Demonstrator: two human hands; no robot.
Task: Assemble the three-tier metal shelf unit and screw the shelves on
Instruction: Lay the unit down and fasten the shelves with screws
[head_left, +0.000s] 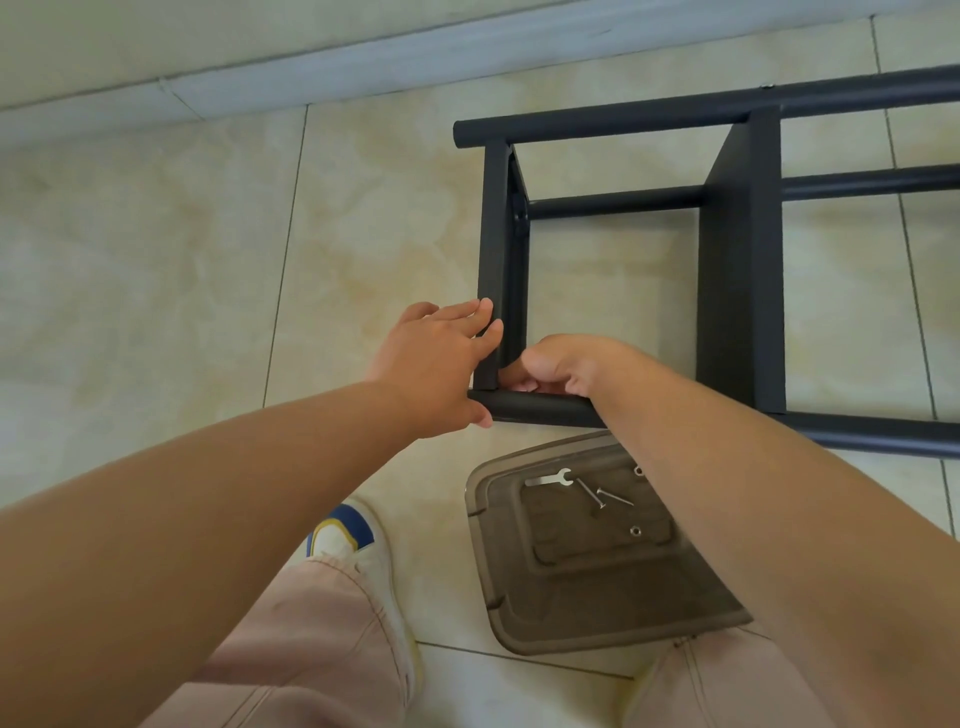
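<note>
A: Where is the shelf unit?

B: The black metal shelf unit lies on its side on the pale tiled floor, running off the right edge of view. Two shelf panels stand between its round tubes.

A: And the hands?

B: The left hand rests at the end shelf, fingers fairly straight against the panel, thumb under the near tube. The right hand is curled in the inside corner where shelf meets tube; I cannot tell what it pinches.

A: Anything nearby?

B: A smoky plastic tray just beside the near tube, holding a small wrench, two long bolts and nuts.
</note>
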